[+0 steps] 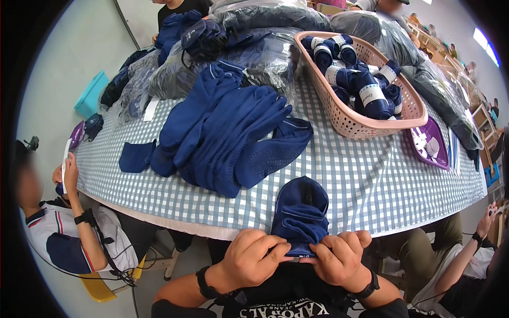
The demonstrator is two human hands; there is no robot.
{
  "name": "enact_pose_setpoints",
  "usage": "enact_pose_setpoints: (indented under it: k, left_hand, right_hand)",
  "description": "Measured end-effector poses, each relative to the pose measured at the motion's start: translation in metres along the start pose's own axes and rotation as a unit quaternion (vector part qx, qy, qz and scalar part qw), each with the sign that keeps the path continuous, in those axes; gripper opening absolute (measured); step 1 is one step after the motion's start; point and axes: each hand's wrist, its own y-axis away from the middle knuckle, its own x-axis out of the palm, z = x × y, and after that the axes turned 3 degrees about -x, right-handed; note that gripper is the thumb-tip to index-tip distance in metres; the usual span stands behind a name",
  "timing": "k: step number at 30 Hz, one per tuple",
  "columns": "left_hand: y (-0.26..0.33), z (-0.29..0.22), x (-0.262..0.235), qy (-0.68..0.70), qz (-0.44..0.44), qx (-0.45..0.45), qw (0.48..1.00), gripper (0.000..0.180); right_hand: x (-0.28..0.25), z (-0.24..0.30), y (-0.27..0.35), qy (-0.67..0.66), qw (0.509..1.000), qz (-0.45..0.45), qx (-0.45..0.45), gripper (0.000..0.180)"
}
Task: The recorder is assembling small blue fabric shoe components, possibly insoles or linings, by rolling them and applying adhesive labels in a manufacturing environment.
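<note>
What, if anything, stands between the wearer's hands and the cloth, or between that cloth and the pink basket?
Nothing visible: the left hand and right hand grip the cloth. Between it and the basket, only checked tablecloth shows; the blue pile lies left of that path.

2 foreground hands (250, 261), 1 pink basket (354, 123), 1 tablecloth (382, 180)

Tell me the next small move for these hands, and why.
Probably a gentle pull toward the body to smooth the sock: the left hand and right hand both pinch its near end, while its middle is bunched in folds.
</note>
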Motion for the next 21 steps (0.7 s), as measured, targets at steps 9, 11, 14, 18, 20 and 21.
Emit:
enact_pose_setpoints:
  k: [9, 11, 14, 18, 20, 21]
  left_hand:
    - [-0.007, -0.001, 0.009, -0.046, -0.021, -0.048, 0.998, 0.019]
    - [-0.009, -0.002, 0.009, -0.048, -0.013, -0.073, 0.996, 0.019]
    - [-0.013, -0.002, 0.008, -0.020, -0.003, -0.112, 0.993, 0.019]
    - [-0.022, -0.003, 0.005, 0.019, 0.012, -0.164, 0.986, 0.016]
    - [-0.024, 0.000, 0.003, 0.060, 0.044, -0.182, 0.981, 0.015]
    - [-0.025, 0.000, 0.001, 0.059, 0.043, -0.182, 0.981, 0.015]
  right_hand:
    - [0.011, 0.002, -0.008, 0.028, 0.998, 0.007, 0.054, 0.027]
    - [0.012, 0.005, -0.013, 0.023, 0.997, 0.015, 0.075, 0.024]
    - [0.012, 0.005, -0.019, 0.012, 0.994, 0.032, 0.106, 0.021]
    - [0.016, -0.001, -0.027, 0.010, 0.992, 0.039, 0.120, 0.022]
    - [0.015, -0.003, -0.030, 0.003, 0.990, 0.058, 0.127, 0.022]
    - [0.014, -0.003, -0.031, -0.006, 0.988, 0.075, 0.134, 0.021]
